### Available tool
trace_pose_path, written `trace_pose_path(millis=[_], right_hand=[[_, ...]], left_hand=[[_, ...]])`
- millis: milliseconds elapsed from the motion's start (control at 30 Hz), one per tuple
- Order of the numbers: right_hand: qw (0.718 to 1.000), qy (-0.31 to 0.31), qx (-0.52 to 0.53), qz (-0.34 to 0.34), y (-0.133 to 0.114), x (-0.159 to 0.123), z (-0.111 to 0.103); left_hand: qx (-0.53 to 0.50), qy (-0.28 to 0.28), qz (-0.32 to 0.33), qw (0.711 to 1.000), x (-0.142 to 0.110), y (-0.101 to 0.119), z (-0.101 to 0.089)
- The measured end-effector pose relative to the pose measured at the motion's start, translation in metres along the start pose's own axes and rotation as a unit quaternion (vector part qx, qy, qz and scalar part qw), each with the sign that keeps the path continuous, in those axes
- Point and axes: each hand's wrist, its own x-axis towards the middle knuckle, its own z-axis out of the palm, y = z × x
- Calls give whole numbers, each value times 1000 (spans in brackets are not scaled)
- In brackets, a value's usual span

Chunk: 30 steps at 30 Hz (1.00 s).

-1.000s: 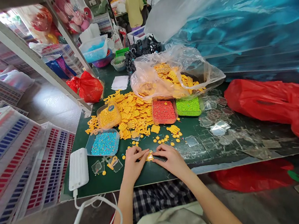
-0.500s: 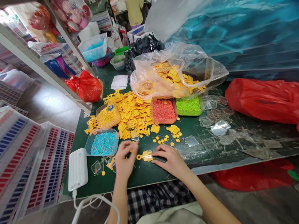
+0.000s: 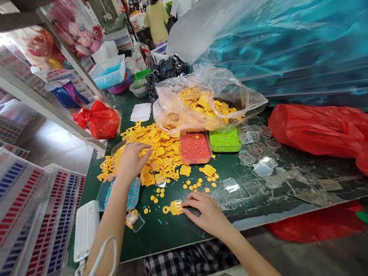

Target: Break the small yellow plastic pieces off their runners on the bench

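Observation:
My left hand (image 3: 133, 159) reaches over the heap of yellow plastic pieces (image 3: 163, 147), fingers apart and pointing right. It covers most of the yellow tray behind it, and its forearm crosses the tray of blue beads (image 3: 133, 193). Near the table's front edge, my right hand (image 3: 205, 211) pinches the right end of one flat yellow plastic piece (image 3: 172, 208), which has a ring at its left end and lies on the green table (image 3: 157, 241). Several small yellow discs (image 3: 195, 185) are scattered just beyond that piece.
Trays of red beads (image 3: 195, 148) and green beads (image 3: 225, 140) stand behind the discs. Past them lies a clear bag (image 3: 206, 103) of yellow pieces. Clear plastic squares (image 3: 265, 166) and a red bag (image 3: 323, 138) are rightward. A white power bank (image 3: 86, 230) with a cable sits left.
My left hand has left the spot beside the yellow piece and moved up and left to the heap, its fingers spreading. My right hand stays at the piece. The view has shifted slightly.

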Motion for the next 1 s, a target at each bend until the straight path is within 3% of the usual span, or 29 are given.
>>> trace_pose_path(millis=[100,167,300,433,633,800,900,1000], right_hand=[[1000,-3,12,9,-1,2,-2],[1000,-4,22,12,-2,3,-4],[999,-4,39,19,-5,5,-8],[999,-6,42,17,-5,5,-8],[1000,-3,31,5,-3,4,-3],[999,3,32,3,-4,3,-4],[999,5,34,8,-5,2,-5],[1000,4,18,3,-5,0,-4]], left_hand=[[-8,-78,160,984,31,49,13],[-1,-124,221,967,53,74,25],[0,-180,251,951,86,98,58],[-2,-180,252,951,94,104,79],[0,-142,243,960,84,109,78],[-25,-98,206,973,77,110,53],[-72,-38,152,985,47,107,31],[-153,79,62,983,-14,102,21]])
